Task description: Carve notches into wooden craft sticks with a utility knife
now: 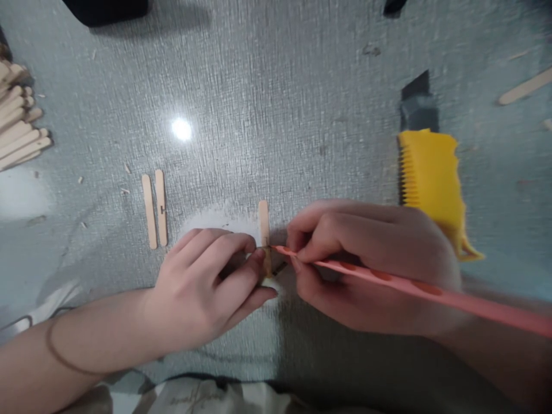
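Note:
A wooden craft stick (264, 221) stands nearly upright in the view, in the middle of the table, with faint dark marks across its lower part. My left hand (211, 276) is closed at the stick's lower left, thumb and forefinger pinching around its edge; its lower end is partly hidden. In my right hand (366, 264) is a pink pencil (383, 279) with oval hollows along its shaft, gripped near the point. The pencil tip meets the stick right beside my left fingertips.
Two craft sticks (154, 210) lie side by side at left, one marked. A pile of craft sticks (19, 118) sits at the far left. Beyond my right hand lies a dark-bladed tool (431, 178) with a yellow ridged part. Another stick (526, 86) and a black object (107, 8) lie farther off.

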Available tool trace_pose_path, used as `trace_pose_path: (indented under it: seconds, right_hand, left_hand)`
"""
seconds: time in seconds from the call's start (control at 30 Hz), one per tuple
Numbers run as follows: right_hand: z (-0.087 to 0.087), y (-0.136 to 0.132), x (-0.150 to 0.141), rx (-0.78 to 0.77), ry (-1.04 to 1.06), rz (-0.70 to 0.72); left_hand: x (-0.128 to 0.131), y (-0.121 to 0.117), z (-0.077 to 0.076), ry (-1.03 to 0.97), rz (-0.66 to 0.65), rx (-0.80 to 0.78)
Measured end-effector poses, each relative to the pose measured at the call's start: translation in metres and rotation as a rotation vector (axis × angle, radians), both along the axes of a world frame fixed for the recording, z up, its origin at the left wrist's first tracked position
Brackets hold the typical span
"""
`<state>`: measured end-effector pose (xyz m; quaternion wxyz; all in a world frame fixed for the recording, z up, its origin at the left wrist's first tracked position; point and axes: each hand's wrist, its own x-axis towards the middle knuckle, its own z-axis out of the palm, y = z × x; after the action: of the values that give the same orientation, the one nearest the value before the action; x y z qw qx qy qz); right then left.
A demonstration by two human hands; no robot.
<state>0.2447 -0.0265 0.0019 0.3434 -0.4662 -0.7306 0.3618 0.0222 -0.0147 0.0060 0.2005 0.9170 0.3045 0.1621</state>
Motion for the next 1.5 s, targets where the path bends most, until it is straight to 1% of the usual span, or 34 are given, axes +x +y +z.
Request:
trace_pose_path:
  seconds: [0.23, 0.43, 0.57, 1.03, 1.37, 1.5]
  right_hand:
    - [0.0001, 0.0009, -0.0007, -0.005, 0.004, 0.018]
    - [0.0004, 0.0, -0.0004, -0.001, 0.0, -0.014]
    - [0.0004, -0.0001, -0.0015, -0.008, -0.015, 0.007]
    - [0.0008, -0.0003, -0.0002, -0.006, -0.03, 0.002]
    - [-0.0006, -0.0012, -0.0035, -0.002, -0.042, -0.031]
    - [0.0005, -0.0005, -0.0025, -0.009, -0.055, -0.02]
  left_hand:
    - [-0.0009, -0.0012, 0.0007, 0.014, 0.0, 0.001]
    - [-0.0014, -0.0012, 0.0002, 0.015, 0.001, -0.01]
    - [-0.0006, -0.0011, 0.0002, 0.009, 0.004, -0.006]
    - [-0.0008, -0.0012, 0.0004, 0.024, 0.004, -0.013]
    - [0.0003, -0.0009, 0.0013, 0.023, 0.005, -0.015]
    - [0.0003, -0.0011, 0.0008, 0.028, 0.01, -0.018]
